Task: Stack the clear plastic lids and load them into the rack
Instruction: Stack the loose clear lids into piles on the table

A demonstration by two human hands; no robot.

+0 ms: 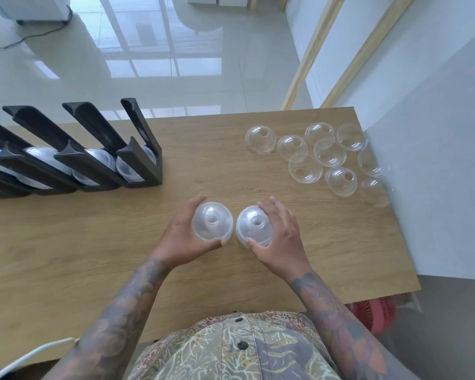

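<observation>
Two stacks of clear dome lids stand side by side on the wooden table (93,242), almost touching. My left hand (181,237) wraps the left stack (212,222) from its left side. Cupped around the right stack (254,226) from the right is my right hand (280,237). At the table's far right lie several loose clear dome lids (329,153), each with a hole in its top. The black rack (137,160) with slanted channels stands at the far left and holds lids in its lower ends.
The table's right edge runs close to the loose lids, with a white wall beyond it. A red fan (376,314) sits on the floor below the near right corner. A white cable (25,360) crosses the near left corner.
</observation>
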